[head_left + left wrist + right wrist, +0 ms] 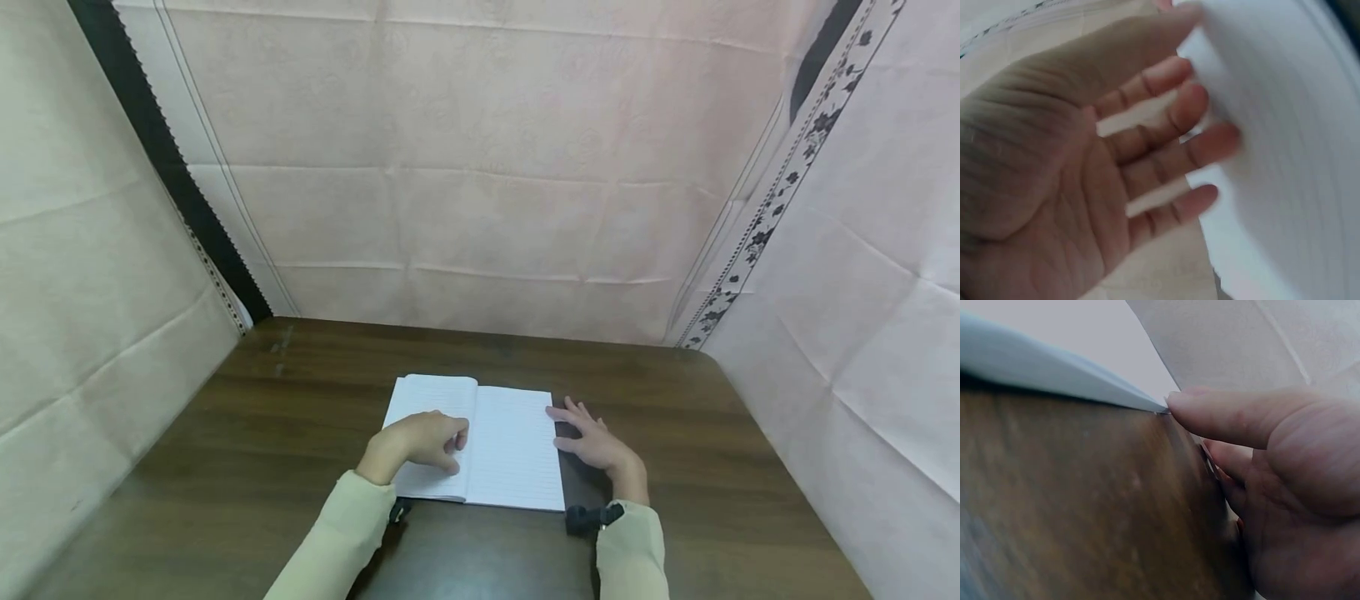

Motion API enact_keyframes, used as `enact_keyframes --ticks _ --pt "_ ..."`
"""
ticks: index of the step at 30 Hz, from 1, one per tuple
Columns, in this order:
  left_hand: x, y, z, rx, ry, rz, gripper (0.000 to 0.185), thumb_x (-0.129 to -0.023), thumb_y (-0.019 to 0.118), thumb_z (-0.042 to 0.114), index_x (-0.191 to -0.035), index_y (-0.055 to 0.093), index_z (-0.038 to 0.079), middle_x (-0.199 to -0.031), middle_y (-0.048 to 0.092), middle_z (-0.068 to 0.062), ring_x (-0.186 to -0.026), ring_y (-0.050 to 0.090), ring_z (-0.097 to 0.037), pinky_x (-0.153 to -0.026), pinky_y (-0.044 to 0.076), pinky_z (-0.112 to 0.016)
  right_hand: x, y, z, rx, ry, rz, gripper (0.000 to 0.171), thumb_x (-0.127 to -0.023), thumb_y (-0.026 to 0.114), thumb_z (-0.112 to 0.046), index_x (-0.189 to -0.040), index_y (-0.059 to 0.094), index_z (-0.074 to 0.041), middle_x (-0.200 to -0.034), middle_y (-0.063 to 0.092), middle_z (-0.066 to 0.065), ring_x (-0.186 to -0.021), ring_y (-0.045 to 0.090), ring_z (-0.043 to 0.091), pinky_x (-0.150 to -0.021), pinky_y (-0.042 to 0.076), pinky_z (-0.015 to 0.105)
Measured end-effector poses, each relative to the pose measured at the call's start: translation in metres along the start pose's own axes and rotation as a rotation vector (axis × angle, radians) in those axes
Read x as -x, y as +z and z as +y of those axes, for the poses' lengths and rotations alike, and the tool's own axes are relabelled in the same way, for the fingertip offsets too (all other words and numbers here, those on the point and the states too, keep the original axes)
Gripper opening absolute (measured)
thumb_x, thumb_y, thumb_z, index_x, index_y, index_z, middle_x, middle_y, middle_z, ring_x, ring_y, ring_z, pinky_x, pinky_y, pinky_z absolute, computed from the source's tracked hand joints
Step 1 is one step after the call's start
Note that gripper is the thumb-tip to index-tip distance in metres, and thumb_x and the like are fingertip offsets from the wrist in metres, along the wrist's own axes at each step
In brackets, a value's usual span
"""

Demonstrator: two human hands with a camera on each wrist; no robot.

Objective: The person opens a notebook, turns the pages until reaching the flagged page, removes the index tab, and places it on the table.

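Observation:
A notebook [517, 450] with white lined pages lies spread flat on the dark wooden table. Over its left page is my left hand [423, 442], fingers loosely bent, close to the centre fold. In the left wrist view that hand's palm [1054, 206] faces the camera, and its fingertips come right up to the blurred page [1297, 156]. My right hand [596, 446] is at the notebook's right edge with fingers spread. Seen from the right wrist, the thumb [1222, 415] touches the corner of the notebook [1085, 344], and the other fingers lie beyond it, partly hidden.
The brown table [285, 467] extends on both sides of the notebook. Pale cloth hangs behind it [480, 208] and along the left and right sides. A dark wrist strap [592, 518] shows at the right cuff.

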State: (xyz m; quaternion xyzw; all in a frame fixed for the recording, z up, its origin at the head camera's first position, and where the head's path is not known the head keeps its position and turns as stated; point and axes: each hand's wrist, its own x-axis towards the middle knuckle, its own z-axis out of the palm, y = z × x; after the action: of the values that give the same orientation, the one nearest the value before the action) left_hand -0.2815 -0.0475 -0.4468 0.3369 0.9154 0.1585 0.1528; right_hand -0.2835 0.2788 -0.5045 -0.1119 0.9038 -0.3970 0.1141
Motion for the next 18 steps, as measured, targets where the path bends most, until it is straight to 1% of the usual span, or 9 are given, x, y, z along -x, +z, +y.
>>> enact_keyframes --ticks 2,4,6,9,12,15,18 --pt "-0.005 0.004 0.002 -0.036 0.051 0.028 0.026 -0.082 0.082 0.019 -0.097 0.060 0.013 -0.081 0.055 0.003 -0.072 0.047 -0.010 -0.069 0.042 -0.029 -0.001 0.000 0.000 -0.001 -0.009 -0.005 0.055 -0.099 0.062 -0.019 -0.152 0.045 -0.017 -0.166 0.011 0.015 -0.152 -0.004 0.036 -0.114 -0.011 0.062" --pt "-0.009 0.008 0.005 -0.078 0.085 0.058 0.028 -0.083 0.082 0.023 -0.101 0.062 0.015 -0.087 0.056 0.003 -0.076 0.047 -0.009 -0.072 0.044 -0.030 -0.002 0.000 -0.001 -0.007 -0.005 -0.005 0.056 -0.099 0.062 -0.019 -0.152 0.045 -0.017 -0.166 0.011 0.015 -0.152 -0.004 0.035 -0.114 -0.011 0.062" --pt "-0.012 0.011 0.009 -0.117 0.106 0.081 0.031 -0.083 0.082 0.027 -0.105 0.064 0.017 -0.093 0.056 0.002 -0.082 0.048 -0.011 -0.076 0.045 -0.031 -0.002 0.000 -0.002 -0.012 -0.006 -0.004 0.056 -0.099 0.062 -0.018 -0.152 0.045 -0.017 -0.166 0.011 0.015 -0.152 -0.004 0.035 -0.114 -0.012 0.062" --pt "-0.016 0.016 0.015 -0.177 0.116 0.096 0.034 -0.082 0.083 0.033 -0.109 0.066 0.020 -0.106 0.059 0.002 -0.096 0.052 -0.014 -0.085 0.046 -0.034 -0.003 -0.001 -0.003 -0.018 -0.007 0.000 0.056 -0.098 0.062 -0.018 -0.151 0.045 -0.017 -0.166 0.010 0.015 -0.152 -0.004 0.035 -0.114 -0.012 0.062" --pt "-0.019 0.022 0.022 -0.204 0.119 0.086 0.041 -0.081 0.083 0.037 -0.116 0.067 0.022 -0.122 0.060 0.000 -0.113 0.053 -0.019 -0.099 0.044 -0.038 -0.004 -0.001 -0.002 -0.019 0.004 0.005 0.055 -0.098 0.063 -0.018 -0.151 0.046 -0.017 -0.166 0.010 0.014 -0.152 -0.004 0.034 -0.114 -0.012 0.061" --pt "-0.021 0.028 0.027 -0.222 0.119 0.058 0.052 -0.080 0.083 0.042 -0.126 0.064 0.024 -0.138 0.055 -0.002 -0.130 0.048 -0.023 -0.111 0.035 -0.044 -0.005 0.000 0.000 -0.009 0.015 0.010 0.055 -0.098 0.063 -0.020 -0.151 0.046 -0.019 -0.166 0.011 0.014 -0.152 -0.004 0.034 -0.114 -0.011 0.061" --pt "-0.023 0.034 0.030 -0.225 0.115 0.026 0.064 -0.079 0.083 0.048 -0.135 0.059 0.026 -0.149 0.047 -0.005 -0.139 0.041 -0.025 -0.117 0.025 -0.049 -0.004 0.001 0.001 0.000 0.019 0.013 0.055 -0.098 0.063 -0.021 -0.151 0.047 -0.020 -0.166 0.011 0.014 -0.152 -0.004 0.035 -0.114 -0.011 0.062"
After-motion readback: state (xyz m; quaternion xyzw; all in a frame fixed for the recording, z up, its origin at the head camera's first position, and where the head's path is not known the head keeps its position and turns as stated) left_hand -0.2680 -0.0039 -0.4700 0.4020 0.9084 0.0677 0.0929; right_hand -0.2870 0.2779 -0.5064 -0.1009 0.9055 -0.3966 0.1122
